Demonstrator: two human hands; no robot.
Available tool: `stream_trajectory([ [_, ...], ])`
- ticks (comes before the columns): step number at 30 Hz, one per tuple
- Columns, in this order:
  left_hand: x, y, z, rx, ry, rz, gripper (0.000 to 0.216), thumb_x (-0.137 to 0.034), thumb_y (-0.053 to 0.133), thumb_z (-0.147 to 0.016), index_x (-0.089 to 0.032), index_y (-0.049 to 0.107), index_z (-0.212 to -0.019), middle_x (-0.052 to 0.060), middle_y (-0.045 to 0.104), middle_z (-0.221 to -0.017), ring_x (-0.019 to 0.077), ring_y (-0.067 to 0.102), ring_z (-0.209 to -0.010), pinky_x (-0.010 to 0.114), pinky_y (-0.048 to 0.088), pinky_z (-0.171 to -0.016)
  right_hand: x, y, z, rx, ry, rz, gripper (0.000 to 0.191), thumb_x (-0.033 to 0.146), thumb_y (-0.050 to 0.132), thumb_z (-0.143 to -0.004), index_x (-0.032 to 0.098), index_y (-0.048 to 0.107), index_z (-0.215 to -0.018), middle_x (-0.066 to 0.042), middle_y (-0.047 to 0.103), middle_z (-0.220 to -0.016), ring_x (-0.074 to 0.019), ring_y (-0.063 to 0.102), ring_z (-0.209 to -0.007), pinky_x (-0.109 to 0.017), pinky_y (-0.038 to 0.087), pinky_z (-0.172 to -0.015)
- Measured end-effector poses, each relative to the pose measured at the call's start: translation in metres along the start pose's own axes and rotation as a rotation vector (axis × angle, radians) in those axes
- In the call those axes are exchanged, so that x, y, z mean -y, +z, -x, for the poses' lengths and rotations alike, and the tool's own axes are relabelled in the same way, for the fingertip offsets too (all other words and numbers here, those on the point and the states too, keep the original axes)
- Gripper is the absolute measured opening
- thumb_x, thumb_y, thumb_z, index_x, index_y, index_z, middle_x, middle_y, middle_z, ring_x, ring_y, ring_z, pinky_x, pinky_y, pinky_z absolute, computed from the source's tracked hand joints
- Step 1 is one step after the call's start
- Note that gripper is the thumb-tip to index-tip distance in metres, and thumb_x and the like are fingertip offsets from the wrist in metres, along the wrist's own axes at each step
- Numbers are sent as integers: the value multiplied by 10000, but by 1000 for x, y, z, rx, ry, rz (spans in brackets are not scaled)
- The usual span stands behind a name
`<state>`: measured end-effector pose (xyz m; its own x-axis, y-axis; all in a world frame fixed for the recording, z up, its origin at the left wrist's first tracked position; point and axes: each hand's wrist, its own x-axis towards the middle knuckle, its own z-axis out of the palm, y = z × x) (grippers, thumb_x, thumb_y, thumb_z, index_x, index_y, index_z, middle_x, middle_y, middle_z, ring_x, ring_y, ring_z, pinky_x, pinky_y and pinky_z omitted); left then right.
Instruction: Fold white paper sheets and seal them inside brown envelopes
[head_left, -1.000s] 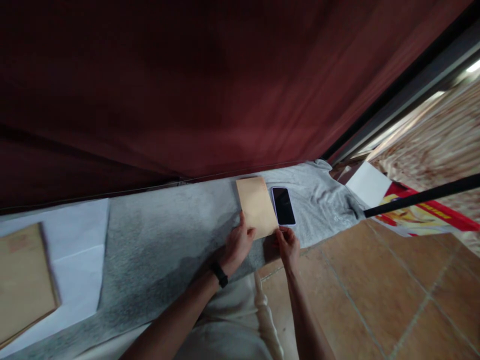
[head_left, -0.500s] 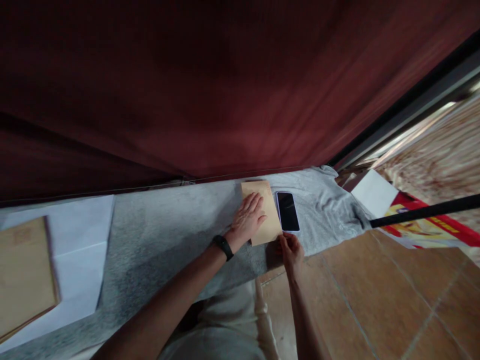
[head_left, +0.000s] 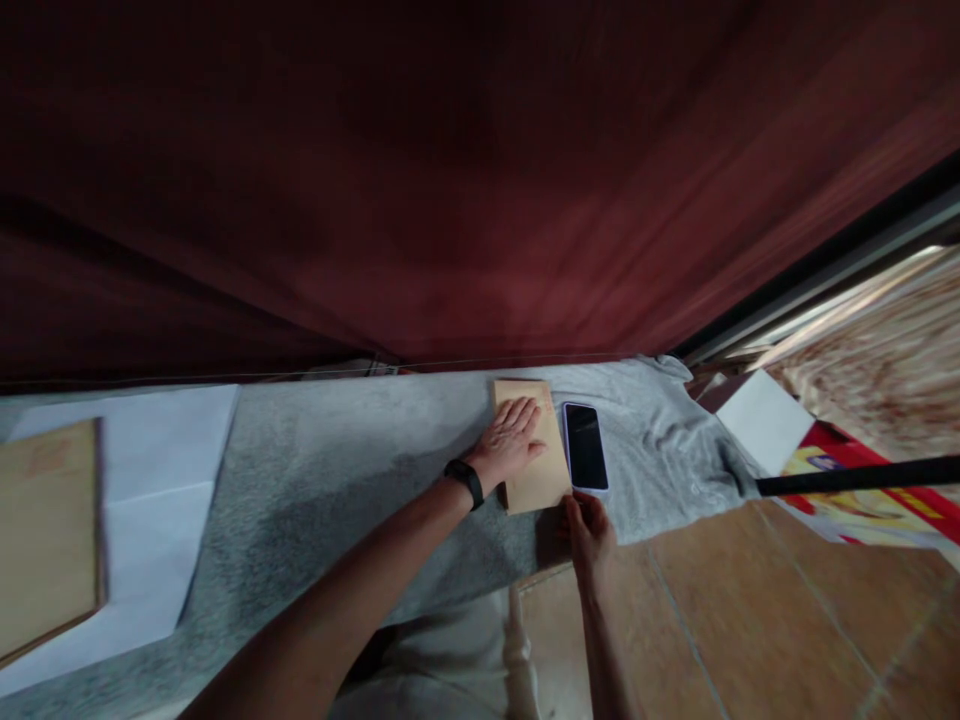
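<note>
Envelope (head_left: 541, 470) lies under left hand (head_left: 512, 440), right hand (head_left: 589, 525) at its corner.

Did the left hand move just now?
Yes. The left hand slid forward, from the near edge of the brown envelope to lie flat on it, level with the phone.

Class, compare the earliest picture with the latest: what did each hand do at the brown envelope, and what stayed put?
The left hand slid from the near left corner of the brown envelope up onto its face and lies flat on it. The right hand stayed at the near right corner; its grip is unclear. The envelope and phone remain side by side on the grey cloth.
</note>
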<state>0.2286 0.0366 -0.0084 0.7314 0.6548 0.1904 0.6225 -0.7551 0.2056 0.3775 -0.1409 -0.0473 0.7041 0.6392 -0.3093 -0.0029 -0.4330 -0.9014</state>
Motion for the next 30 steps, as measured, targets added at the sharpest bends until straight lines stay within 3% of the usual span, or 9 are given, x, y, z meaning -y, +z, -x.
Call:
stream_trajectory([
  [9, 0, 10, -1, -10, -9, 10, 682, -507, 448, -1043, -82, 420, -1575, 179, 401, -1653, 283, 332, -1563, 472, 214, -1301, 5, 0, 2, -18, -51, 10, 607, 701, 754, -680, 180, 707, -987, 5, 678, -667, -162, 617, -528, -283, 569, -475],
  [13, -4, 0, 6, -6, -13, 80, 654, -496, 491, -1032, -99, 456, -1551, 167, 404, -1656, 281, 327, -1565, 455, 218, -1297, 11, -2, 7, -5, -78, 9, 634, 721, 777, -665, 183, 699, -991, 2, 693, -714, -159, 630, -560, -284, 579, -508],
  [16, -8, -14, 32, -59, 9, 165, 635, -500, 512, -1027, -135, 460, -1544, 146, 356, -1687, 277, 255, -1594, 460, 208, -1299, 12, -6, 9, -5, -99, 3, 652, 720, 787, -656, 182, 691, -1012, -5, 687, -729, -175, 644, -580, -300, 573, -514],
  [19, -4, -30, 81, -120, -62, 223, 620, -483, 509, -1033, -167, 424, -1560, 135, 321, -1706, 267, 198, -1612, 470, 250, -1284, 10, -9, 15, -52, -143, -9, 611, 690, 761, -710, 212, 672, -1080, -33, 692, -768, -215, 651, -591, -341, 554, -491],
  [23, 26, -55, 177, -180, -290, 168, 581, -365, 492, -1040, -191, 376, -1583, 128, 317, -1708, 278, 192, -1613, 512, 264, -1281, 10, -10, 38, -103, -306, -10, 524, 634, 646, -876, 288, 621, -1269, -21, 632, -763, -227, 611, -615, -362, 536, -543],
  [27, 84, -88, 284, -355, -723, 16, 601, -358, 474, -1033, -183, 356, -1596, 174, 325, -1695, 314, 195, -1610, 538, 276, -1270, 17, 12, 62, -8, -426, 73, 539, 646, 603, -903, 304, 602, -1319, -85, 685, -917, -238, 624, -677, -362, 519, -568],
  [30, 126, -117, 352, -453, -1114, -128, 676, -434, 514, -1002, -167, 343, -1599, 220, 252, -1711, 404, 151, -1606, 639, 235, -1249, 30, 54, 83, 166, -432, 85, 515, 669, 643, -854, 263, 675, -1169, -108, 727, -966, -238, 660, -702, -376, 557, -604],
])
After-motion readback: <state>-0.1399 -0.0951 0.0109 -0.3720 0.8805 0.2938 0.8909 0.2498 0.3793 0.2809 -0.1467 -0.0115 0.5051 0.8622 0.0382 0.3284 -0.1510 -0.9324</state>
